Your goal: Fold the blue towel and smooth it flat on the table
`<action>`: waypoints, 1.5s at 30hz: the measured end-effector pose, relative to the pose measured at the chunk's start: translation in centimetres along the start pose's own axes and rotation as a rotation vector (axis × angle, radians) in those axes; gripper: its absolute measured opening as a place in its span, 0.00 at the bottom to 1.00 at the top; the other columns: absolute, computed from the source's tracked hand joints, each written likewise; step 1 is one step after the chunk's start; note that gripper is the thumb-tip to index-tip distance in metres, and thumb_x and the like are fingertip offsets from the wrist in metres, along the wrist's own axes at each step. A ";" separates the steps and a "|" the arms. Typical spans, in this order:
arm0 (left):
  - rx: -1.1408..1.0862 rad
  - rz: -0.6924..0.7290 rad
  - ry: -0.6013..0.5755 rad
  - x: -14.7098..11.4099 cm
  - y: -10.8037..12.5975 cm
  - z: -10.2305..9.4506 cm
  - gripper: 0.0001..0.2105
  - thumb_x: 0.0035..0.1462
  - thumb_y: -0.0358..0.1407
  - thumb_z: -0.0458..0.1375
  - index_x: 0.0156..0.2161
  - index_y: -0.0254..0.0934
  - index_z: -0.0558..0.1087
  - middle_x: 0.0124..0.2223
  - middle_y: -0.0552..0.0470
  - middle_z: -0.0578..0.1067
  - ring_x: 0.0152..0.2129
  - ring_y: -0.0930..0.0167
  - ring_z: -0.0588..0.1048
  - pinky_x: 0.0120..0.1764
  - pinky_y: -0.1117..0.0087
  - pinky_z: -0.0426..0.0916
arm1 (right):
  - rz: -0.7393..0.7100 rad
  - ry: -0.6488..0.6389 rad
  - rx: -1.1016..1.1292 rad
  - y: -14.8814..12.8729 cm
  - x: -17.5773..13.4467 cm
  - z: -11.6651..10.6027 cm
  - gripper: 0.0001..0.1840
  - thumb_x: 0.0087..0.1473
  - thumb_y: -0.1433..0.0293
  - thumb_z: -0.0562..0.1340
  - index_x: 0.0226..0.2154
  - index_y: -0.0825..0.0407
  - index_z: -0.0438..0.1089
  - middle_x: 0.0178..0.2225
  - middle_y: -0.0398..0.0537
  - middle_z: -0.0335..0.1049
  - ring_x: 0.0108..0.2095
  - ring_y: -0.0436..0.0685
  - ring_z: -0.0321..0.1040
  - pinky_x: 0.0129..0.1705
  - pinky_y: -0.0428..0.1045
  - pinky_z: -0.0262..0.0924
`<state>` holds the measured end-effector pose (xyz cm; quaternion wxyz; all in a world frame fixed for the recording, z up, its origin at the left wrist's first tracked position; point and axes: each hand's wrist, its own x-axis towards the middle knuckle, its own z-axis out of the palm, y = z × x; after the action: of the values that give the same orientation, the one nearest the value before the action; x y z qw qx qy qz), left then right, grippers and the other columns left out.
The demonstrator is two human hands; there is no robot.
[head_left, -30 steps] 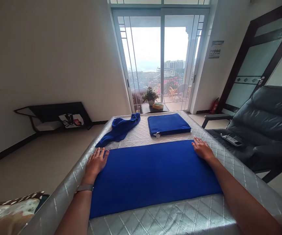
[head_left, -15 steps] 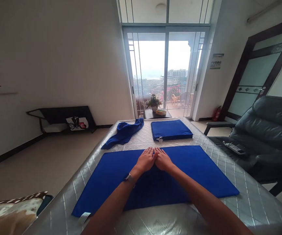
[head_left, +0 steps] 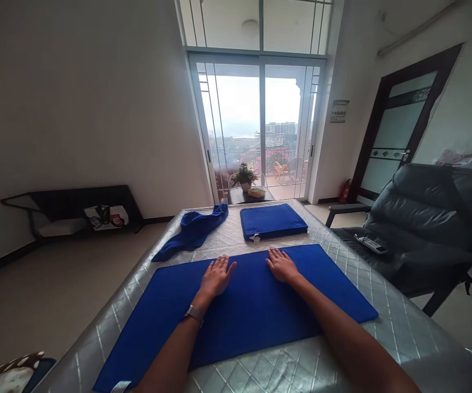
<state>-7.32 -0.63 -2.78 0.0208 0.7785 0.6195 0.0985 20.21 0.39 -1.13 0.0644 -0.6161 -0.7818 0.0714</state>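
Note:
A blue cloth [head_left: 252,305] lies spread flat across the quilted silver bed surface [head_left: 268,371], a white tag at its near left corner. My left hand [head_left: 216,276] rests flat on the cloth near its far edge, fingers stretched out; a watch is on that wrist. To the right, also close to the far edge, my right hand [head_left: 282,266] lies palm down with fingers extended. A bare stretch of cloth separates the two hands. Beyond it sits a stack of folded blue cloths [head_left: 274,220], and left of that a crumpled blue cloth [head_left: 195,229].
A dark recliner [head_left: 416,218] with a remote-like white device [head_left: 370,244] stands at the right. Past the bed's far end is a small table with a potted plant [head_left: 245,177], before sliding glass doors. A black rack [head_left: 84,202] lines the left wall.
My hands, side by side at the middle of the cloth before, have moved apart, left and right, along its far edge. The view has turned slightly to the right.

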 end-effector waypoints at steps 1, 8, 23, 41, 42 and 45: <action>0.005 -0.030 -0.006 -0.4 -1.7 -0.3 0.34 0.68 0.53 0.34 0.68 0.33 0.54 0.70 0.41 0.53 0.68 0.62 0.51 0.67 0.53 0.46 | 0.036 0.006 -0.009 2.1 -0.4 -0.5 0.36 0.66 0.55 0.38 0.69 0.54 0.45 0.71 0.48 0.40 0.71 0.53 0.35 0.70 0.55 0.31; 0.067 -0.326 0.001 -4.2 -14.4 -2.3 0.35 0.67 0.51 0.34 0.69 0.28 0.50 0.71 0.40 0.51 0.68 0.60 0.48 0.67 0.52 0.44 | 0.276 0.045 -0.070 14.4 -3.0 -2.6 0.36 0.66 0.57 0.38 0.69 0.58 0.45 0.71 0.55 0.40 0.70 0.58 0.36 0.69 0.58 0.34; 0.083 -0.464 0.021 -6.1 -17.9 -3.4 0.35 0.67 0.51 0.35 0.69 0.27 0.52 0.70 0.37 0.52 0.67 0.57 0.53 0.65 0.50 0.50 | 0.279 0.064 -0.097 16.7 -2.4 -1.6 0.37 0.65 0.57 0.39 0.69 0.61 0.45 0.71 0.54 0.40 0.70 0.58 0.37 0.70 0.56 0.34; -0.058 0.242 0.075 -3.1 5.4 -1.2 0.35 0.69 0.51 0.30 0.66 0.26 0.58 0.68 0.36 0.57 0.67 0.62 0.53 0.66 0.57 0.51 | -0.194 0.026 0.033 -7.7 -3.3 0.0 0.35 0.67 0.59 0.38 0.69 0.59 0.46 0.71 0.54 0.40 0.71 0.58 0.35 0.70 0.57 0.33; -0.052 0.231 0.062 -3.1 6.4 -0.5 0.36 0.69 0.50 0.29 0.66 0.24 0.57 0.68 0.34 0.56 0.67 0.61 0.52 0.66 0.56 0.51 | -0.181 0.012 0.036 -8.3 -3.2 0.5 0.35 0.67 0.60 0.38 0.69 0.60 0.46 0.71 0.55 0.40 0.71 0.58 0.34 0.70 0.57 0.32; -0.035 0.170 0.039 -3.4 6.7 0.4 0.36 0.68 0.52 0.29 0.67 0.26 0.57 0.69 0.35 0.56 0.67 0.61 0.52 0.67 0.55 0.49 | -0.137 -0.005 0.045 -8.0 -3.1 1.3 0.35 0.66 0.58 0.38 0.69 0.60 0.45 0.71 0.56 0.39 0.71 0.58 0.33 0.70 0.58 0.30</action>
<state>-1.55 -5.44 -2.55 0.0140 0.8257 0.5497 0.1260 13.09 -4.50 -0.89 0.0809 -0.5594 -0.8204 0.0863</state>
